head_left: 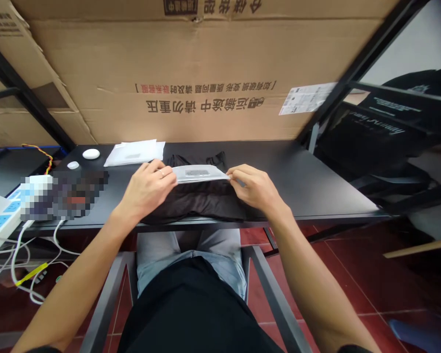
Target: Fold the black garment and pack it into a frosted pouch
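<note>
A flat white plastic bag (198,173) with a small printed patch is stretched between my two hands, just above the table. My left hand (150,186) grips its left end, a ring on one finger. The right end is pinched between thumb and fingers of my right hand (253,186). Beneath the bag, folded black cloth (202,203) lies spread on the dark tabletop. Behind my left hand rests a small stack of similar white bags (134,153).
A large cardboard box (191,59) stands along the back of the black table (272,154). At left are a white oval object (91,154), a small white round object (73,165), a power strip (3,215) and cables. A blurred-out patch covers something beside the strip.
</note>
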Demonstrator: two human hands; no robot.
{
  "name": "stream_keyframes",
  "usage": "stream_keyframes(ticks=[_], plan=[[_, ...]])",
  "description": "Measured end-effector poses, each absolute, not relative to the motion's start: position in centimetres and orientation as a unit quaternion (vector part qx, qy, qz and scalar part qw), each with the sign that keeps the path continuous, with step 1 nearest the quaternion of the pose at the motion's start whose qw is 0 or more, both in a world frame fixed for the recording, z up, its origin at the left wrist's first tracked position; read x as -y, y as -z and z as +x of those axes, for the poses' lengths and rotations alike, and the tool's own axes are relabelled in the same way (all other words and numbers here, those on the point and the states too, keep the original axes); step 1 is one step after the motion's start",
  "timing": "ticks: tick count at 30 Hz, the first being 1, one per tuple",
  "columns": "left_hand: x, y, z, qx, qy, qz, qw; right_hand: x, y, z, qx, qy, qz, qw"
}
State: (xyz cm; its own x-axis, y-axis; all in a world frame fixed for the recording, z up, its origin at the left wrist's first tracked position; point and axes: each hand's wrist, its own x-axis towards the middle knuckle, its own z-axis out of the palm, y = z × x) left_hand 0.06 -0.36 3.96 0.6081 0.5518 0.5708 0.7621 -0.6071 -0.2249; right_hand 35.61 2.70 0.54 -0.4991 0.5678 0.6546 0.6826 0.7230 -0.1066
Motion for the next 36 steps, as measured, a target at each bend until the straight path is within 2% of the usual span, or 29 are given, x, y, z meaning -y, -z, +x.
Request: stream_keyframes(ticks=[4,9,15,21,24,30,33,36], plan=[[1.3,-4.1,-3.7,0.410,0.203,-0.872,0.171,-2.7,-0.6,36.1,0.867,0.044,-0.356,0.346],[1.4,-3.7,-2.0,0.428,0.215,-0.874,0.077,-2.5,-0.5,36.1,0.862,0.009,-0.364,0.352],[0.4,-4.3,1.9,0.446,0.221,-0.864,0.078,-1.9,-1.1,35.8,0.869,0.025,-0.350,0.349],[-0.2,-5.9,3.4,0.471,0.269,-0.838,0.057,0.8,-2.1,31.5,0.867,0.078,-0.288,0.398],[-0.2,-6.2,4.0,0.479,0.278,-0.831,0.054,0.9,-2.4,28.2,0.904,0.095,-0.282,0.306],[1.1,-5.4,3.2,0.603,0.242,-0.760,0.006,-0.3,-2.8,24.8,0.905,0.071,-0.407,0.099],[1.0,-4.5,1.6,0.693,0.195,-0.692,-0.046,-0.3,-2.5,24.5,0.890,0.069,-0.447,0.054],[0.0,-3.5,0.2,0.671,0.182,-0.707,-0.127,-0.4,-2.2,24.3,0.885,0.095,-0.454,0.046]])
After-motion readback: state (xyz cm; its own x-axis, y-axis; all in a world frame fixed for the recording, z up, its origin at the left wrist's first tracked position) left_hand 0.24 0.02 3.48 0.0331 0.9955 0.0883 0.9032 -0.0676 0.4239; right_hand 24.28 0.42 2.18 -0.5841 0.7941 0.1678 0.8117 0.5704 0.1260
